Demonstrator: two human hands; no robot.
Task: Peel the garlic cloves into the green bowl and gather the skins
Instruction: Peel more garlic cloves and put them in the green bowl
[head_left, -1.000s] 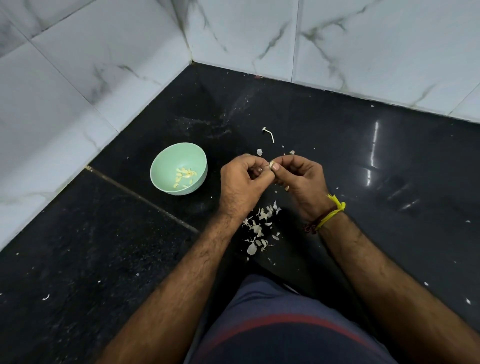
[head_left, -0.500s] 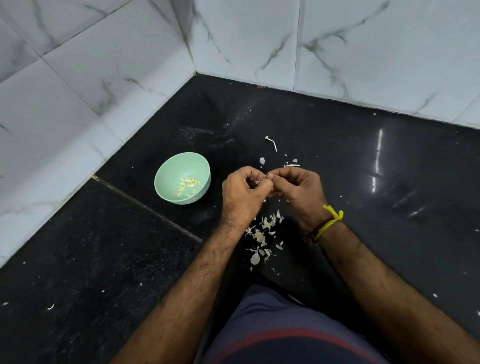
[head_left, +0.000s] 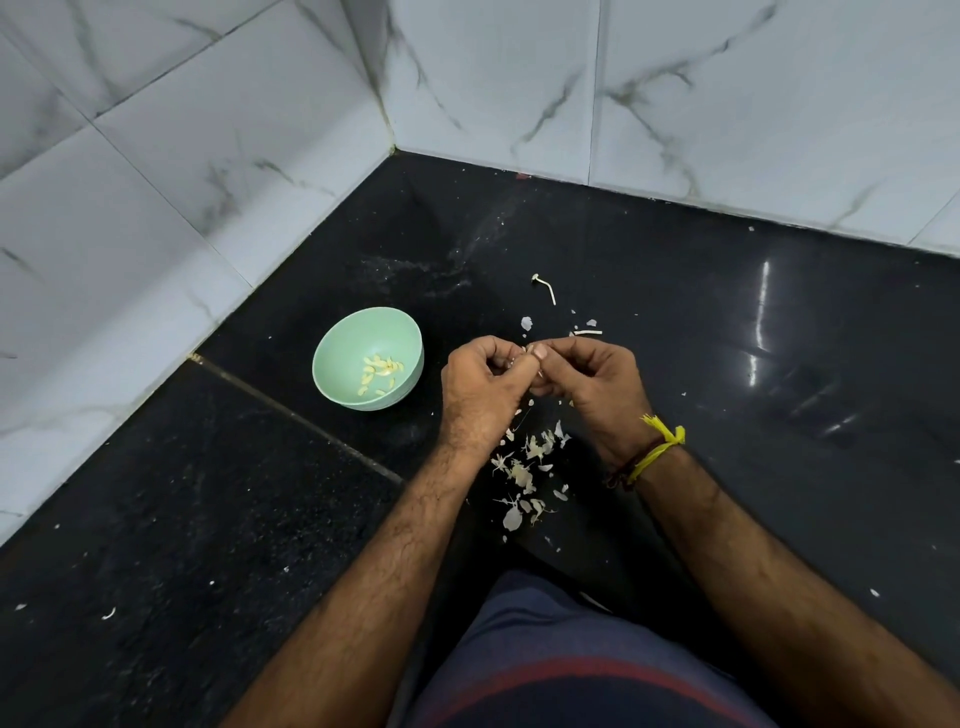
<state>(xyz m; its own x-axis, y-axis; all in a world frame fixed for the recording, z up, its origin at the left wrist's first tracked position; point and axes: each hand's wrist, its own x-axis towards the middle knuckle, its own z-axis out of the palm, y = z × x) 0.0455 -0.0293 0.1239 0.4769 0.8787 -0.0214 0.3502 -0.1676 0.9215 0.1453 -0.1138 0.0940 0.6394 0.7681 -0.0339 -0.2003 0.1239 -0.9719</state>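
**A:** Start wide. What carries everything?

**B:** A black polished surface (head_left: 701, 364) set into a corner of white marbled wall tiles (head_left: 218, 171). The person leans over it, both forearms reaching in from below.

**A:** And the task's things?

**B:** The green bowl (head_left: 332, 364) stands on the surface just left of the hands, with a small heap of peeled cloves (head_left: 379, 371) in its bottom. A loose scatter of skins (head_left: 527, 462) lies under and between the wrists, near the body. A few stray flakes and a thin stem (head_left: 545, 289) lie beyond the hands.

**A:** The hands themselves?

**B:** The left hand (head_left: 480, 387) and right hand (head_left: 592, 382) meet fingertip to fingertip above the surface. Both are curled tight, pinching a small garlic clove (head_left: 531, 358) between them; only a pale sliver of it shows, so how much skin remains I cannot tell. A yellow thread (head_left: 660, 441) circles the right wrist.

**A:** Which step, then?

**B:** Mid-peel, I judge, with several cloves already done. Next calls for stripping off the last skin, then carrying the bare clove left to drop it over the bowl's rim. Gathering the skins is not yet done.
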